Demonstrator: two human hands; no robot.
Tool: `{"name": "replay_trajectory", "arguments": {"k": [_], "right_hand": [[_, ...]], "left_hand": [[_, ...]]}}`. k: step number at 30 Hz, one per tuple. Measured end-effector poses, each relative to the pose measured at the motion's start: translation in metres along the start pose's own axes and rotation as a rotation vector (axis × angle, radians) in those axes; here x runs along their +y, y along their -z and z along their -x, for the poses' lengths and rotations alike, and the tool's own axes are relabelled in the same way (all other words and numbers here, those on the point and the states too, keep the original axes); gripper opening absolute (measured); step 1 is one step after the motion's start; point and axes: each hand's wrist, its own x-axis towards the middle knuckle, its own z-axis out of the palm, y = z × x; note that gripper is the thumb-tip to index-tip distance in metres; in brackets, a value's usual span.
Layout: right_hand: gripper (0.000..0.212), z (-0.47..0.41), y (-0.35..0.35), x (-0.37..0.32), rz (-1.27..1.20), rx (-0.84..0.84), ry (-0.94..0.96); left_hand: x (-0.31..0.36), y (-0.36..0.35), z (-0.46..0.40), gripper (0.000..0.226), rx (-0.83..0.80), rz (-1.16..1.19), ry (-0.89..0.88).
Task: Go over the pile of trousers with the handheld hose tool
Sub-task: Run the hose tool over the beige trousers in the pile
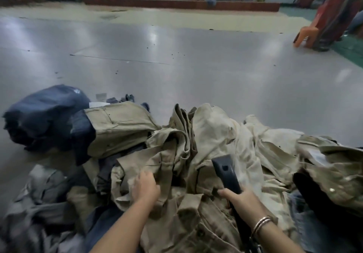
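Your right hand (242, 197) clamped round hose tool (225, 171); left hand (145, 186) flat, uncurled, on trousers pile (196, 154). Risk: loose khaki folds near nozzle could snag or get sucked in.

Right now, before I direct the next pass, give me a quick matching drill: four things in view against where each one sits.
Things:
1. hose tool
2. left hand
3. navy bundle
4. orange stool

Places:
A. far right on the floor
B. left edge of the pile
C. gripped in the right hand
D. on khaki trousers at the pile's middle

Pairs: 1-C, 2-D, 3-B, 4-A
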Motion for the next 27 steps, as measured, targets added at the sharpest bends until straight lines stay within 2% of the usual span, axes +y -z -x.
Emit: {"name": "replay_trajectory", "arguments": {"k": [2,4,5,6,8,9,12,15,17,19,20,22,24,25,27], "right_hand": [[0.021,-0.005,-0.004,0.011,0.027,-0.012,-0.037],[0.022,-0.01,-0.005,0.017,0.013,-0.027,-0.067],[0.022,-0.011,-0.006,0.018,0.011,-0.032,-0.074],[0.022,-0.011,-0.007,0.017,0.009,-0.035,-0.075],[0.021,-0.011,-0.008,0.013,-0.015,-0.042,-0.069],[0.02,-0.01,-0.008,0.011,-0.027,-0.038,-0.059],[0.018,-0.001,0.001,-0.005,-0.038,-0.002,0.018],[0.017,0.021,0.027,-0.039,-0.143,0.047,0.13],[0.022,0.042,0.051,-0.063,-0.246,0.091,0.206],[0.021,0.065,0.073,-0.079,-0.359,0.105,0.253],[0.021,0.073,0.081,-0.082,-0.411,0.117,0.263],[0.023,0.084,0.093,-0.078,-0.416,0.176,0.239],[0.019,0.086,0.091,-0.064,-0.354,0.218,0.158],[0.017,0.086,0.088,-0.052,-0.341,0.208,0.104],[0.014,0.083,0.078,-0.025,-0.319,0.162,-0.011]], "left_hand": [[-0.021,-0.007,-0.016,0.079,0.068,0.134,0.196],[-0.031,-0.012,-0.024,0.104,0.006,0.446,0.416],[-0.035,-0.017,-0.026,0.105,-0.045,0.548,0.491],[-0.036,-0.022,-0.026,0.096,-0.101,0.587,0.518],[-0.028,-0.029,-0.023,0.061,-0.133,0.533,0.37],[-0.017,-0.026,-0.021,0.047,-0.086,0.535,0.271],[0.039,0.008,-0.005,0.029,0.033,0.887,-0.011],[0.102,0.064,0.03,0.019,-0.02,1.105,-0.412],[0.133,0.091,0.056,0.033,-0.055,1.029,-0.686],[0.153,0.098,0.078,0.052,-0.138,0.727,-0.887],[0.158,0.092,0.087,0.053,-0.216,0.515,-0.946],[0.154,0.065,0.1,0.051,-0.495,0.099,-0.935],[0.136,0.032,0.112,0.044,-0.783,-0.187,-0.877],[0.126,0.017,0.117,0.038,-0.834,-0.21,-0.853],[0.106,-0.003,0.118,0.03,-0.778,-0.077,-0.777]]}}
